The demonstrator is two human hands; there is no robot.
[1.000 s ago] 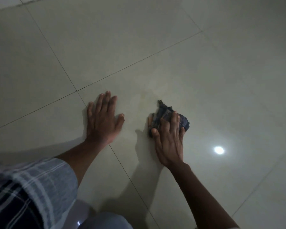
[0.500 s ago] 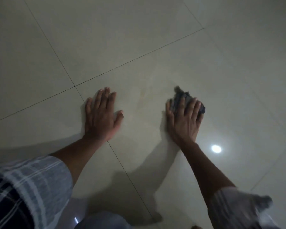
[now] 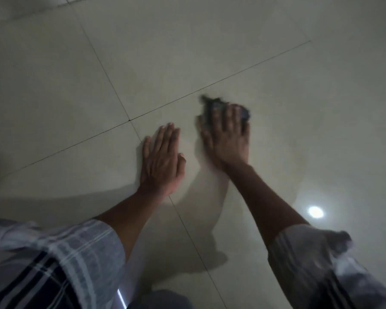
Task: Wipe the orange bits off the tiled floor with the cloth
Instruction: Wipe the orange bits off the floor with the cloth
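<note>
A crumpled dark blue cloth lies on the pale tiled floor, just right of a grout line crossing. My right hand lies on top of the cloth and presses it down with fingers stretched over it; both are blurred by motion. Beside it, my left hand rests flat on the floor with straight fingers, holding nothing. No orange bits show in the dim light.
Dark grout lines cross at a junction left of the hands. A bright lamp reflection shines on the tile at the right. My plaid sleeves fill the lower corners, and my knee shows at the bottom edge.
My right hand has slid the cloth away from me and to the right, then back left toward the left hand. The left hand has stayed flat on the floor. My head has shifted.
</note>
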